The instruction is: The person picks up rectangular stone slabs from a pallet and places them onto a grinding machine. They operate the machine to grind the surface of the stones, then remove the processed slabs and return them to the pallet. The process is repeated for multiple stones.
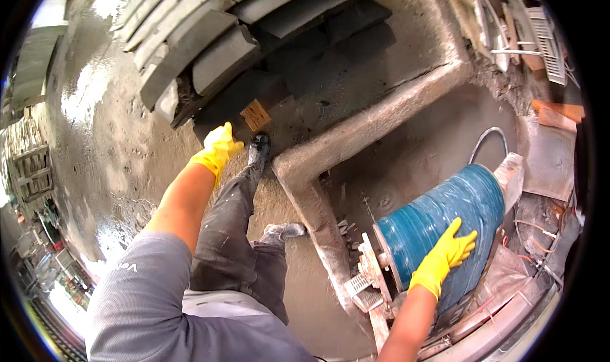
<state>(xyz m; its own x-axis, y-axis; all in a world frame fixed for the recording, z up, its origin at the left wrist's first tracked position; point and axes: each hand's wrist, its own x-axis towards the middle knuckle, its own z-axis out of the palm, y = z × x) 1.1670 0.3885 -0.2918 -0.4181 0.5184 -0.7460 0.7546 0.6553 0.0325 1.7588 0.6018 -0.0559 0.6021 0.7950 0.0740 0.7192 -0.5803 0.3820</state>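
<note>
- The right hand, in a yellow glove, lies flat on the blue drum of a machine. The fingers are spread open and press on the curved blue surface — they grip nothing, they only touch.
- The drum lies on its side. Its round end plate is just beside the wrist, on the side away from the fingertips.
- Beyond the fingertips, a grey hose rises in a curve behind the drum, and a clear plastic cover sits near its far end.
- The left hand, also in a yellow glove, is stretched forward in the air, well apart from the drum. Its fingers are loosely bent and hold nothing, as far as I can see.
- Just beyond the left fingertips is a small wooden block, under a stack of grey concrete kerb stones.
- Beside this hand, toward the thumb side, the person's boot stands on the wet concrete floor.
- A raised concrete kerb runs between the two hands.
</note>
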